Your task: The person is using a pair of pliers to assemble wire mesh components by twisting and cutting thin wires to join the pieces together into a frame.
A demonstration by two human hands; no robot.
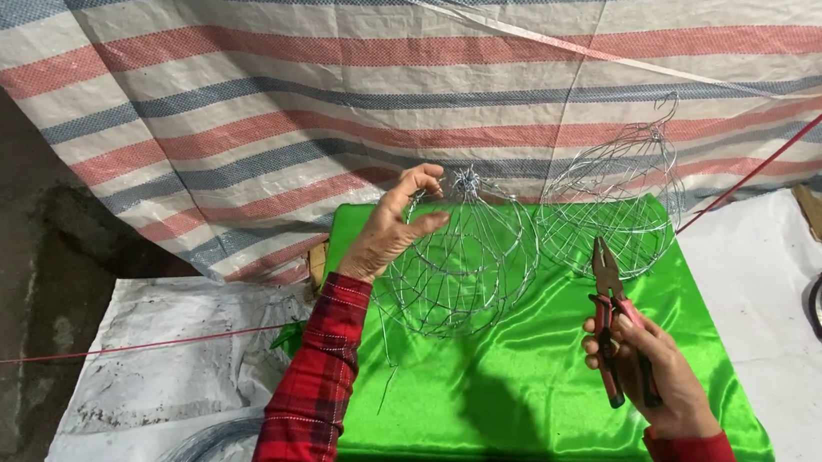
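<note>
Nearest, the right hand [650,369] is wrapped around pliers [612,317], tips pointing far, likely kept ready. Left hand [393,231] pinches the near wire ball [459,256] by its top, steadying it upright on green cloth [527,391]; another wire ball [619,201] stands right.

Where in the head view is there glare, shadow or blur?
Head view: sheen glares on the green satin cloth; a dark shadow falls on it between the left hand and the pliers in the right hand; the wire frame looks sharp.
</note>
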